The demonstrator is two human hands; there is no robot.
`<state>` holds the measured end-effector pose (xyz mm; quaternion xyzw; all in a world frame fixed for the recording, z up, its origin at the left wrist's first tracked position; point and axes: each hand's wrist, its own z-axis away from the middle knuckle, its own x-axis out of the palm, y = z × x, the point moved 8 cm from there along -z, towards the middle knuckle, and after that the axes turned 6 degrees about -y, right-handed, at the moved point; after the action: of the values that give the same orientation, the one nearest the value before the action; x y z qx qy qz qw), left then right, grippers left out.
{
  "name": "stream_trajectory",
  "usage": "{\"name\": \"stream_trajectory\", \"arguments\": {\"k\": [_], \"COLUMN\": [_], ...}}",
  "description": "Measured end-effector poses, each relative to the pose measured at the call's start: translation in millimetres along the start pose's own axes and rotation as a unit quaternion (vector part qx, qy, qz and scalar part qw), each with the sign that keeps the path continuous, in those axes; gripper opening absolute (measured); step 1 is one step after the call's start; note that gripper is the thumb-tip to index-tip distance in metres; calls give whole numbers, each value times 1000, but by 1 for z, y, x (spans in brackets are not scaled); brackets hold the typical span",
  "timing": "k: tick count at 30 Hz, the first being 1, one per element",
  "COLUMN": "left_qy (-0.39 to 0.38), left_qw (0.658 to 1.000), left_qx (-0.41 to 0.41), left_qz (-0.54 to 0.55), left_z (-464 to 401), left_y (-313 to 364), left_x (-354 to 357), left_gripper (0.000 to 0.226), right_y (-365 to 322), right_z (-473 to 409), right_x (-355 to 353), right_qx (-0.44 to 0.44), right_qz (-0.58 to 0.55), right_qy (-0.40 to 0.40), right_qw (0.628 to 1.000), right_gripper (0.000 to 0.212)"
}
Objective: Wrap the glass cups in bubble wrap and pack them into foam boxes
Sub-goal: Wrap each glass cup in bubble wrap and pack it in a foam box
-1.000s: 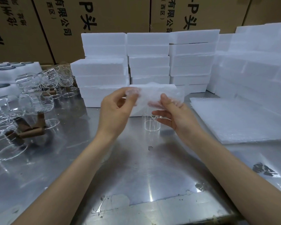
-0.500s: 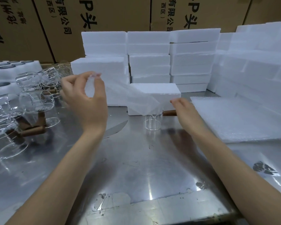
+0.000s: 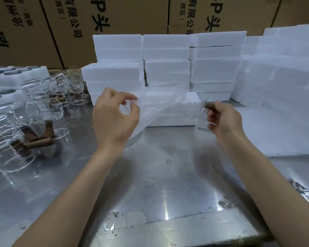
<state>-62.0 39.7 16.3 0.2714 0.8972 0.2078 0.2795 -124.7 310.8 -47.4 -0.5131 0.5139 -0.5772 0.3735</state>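
Note:
My left hand (image 3: 114, 114) pinches the corner of a thin clear bubble wrap sheet (image 3: 161, 107) between thumb and fingertips, holding it up above the steel table (image 3: 159, 184). The sheet slopes down to the right toward my right hand (image 3: 223, 120). That hand grips the brown wooden handle of a glass cup (image 3: 202, 113), which is off the table and blurred, partly behind the sheet's edge. A white foam box (image 3: 192, 98) lies just behind the sheet.
Several glass cups with brown handles (image 3: 43, 109) crowd the table's left side, beside foam trays (image 3: 16, 73). Stacked foam boxes (image 3: 166, 56) line the back and right. A pile of bubble wrap sheets (image 3: 275, 132) lies at the right. Cardboard cartons stand behind.
My right hand closed on the cup's handle and raised the cup off the table. My left hand carried the sheet's corner out to the left, then back toward the middle.

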Motion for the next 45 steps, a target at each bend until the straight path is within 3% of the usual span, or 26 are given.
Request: {"name": "stream_trajectory", "arguments": {"k": [4, 6, 8, 11, 16, 21, 31, 35, 39, 45], "left_qy": [-69, -107, -158, -209, -185, -146, -128, -104, -96, -148], "left_qw": [998, 994, 987, 976, 975, 972, 976, 967, 971, 961], "left_qx": [-1, -18, -39, -63, -113, -145, -78, -72, -6, 213], "left_qz": [-11, 5, 14, 29, 57, 118, 158, 219, 219, 99], "left_z": [6, 10, 15, 24, 23, 20, 20, 18, 18, 41], "left_y": [0, 0, -1, -3, -13, -20, -1, 4, 19, 67], "left_x": [17, 27, 39, 52, 53, 48, 42, 40, 34, 39], "left_gripper": [8, 2, 10, 19, 26, 30, 10, 17, 14, 10], "right_y": [-5, -11, -18, -23, -12, -4, -4, -9, -14, -7], "right_z": [8, 12, 17, 26, 28, 24, 24, 29, 38, 51], "right_x": [4, 14, 25, 41, 48, 44, 41, 46, 56, 75], "right_qx": [10, 6, 4, 1, -12, 1, -18, -64, -131, -148], "right_qz": [-259, -313, -322, -260, -63, -26, -26, 65, 157, 173], "right_qy": [-36, -92, -169, -247, -226, -189, -161, -171, -189, -252], "right_qw": [965, 945, 932, 933, 972, 982, 986, 981, 960, 941], "right_gripper": [25, 24, 22, 18, 23, 21, 12, 10, 4, 7]}}
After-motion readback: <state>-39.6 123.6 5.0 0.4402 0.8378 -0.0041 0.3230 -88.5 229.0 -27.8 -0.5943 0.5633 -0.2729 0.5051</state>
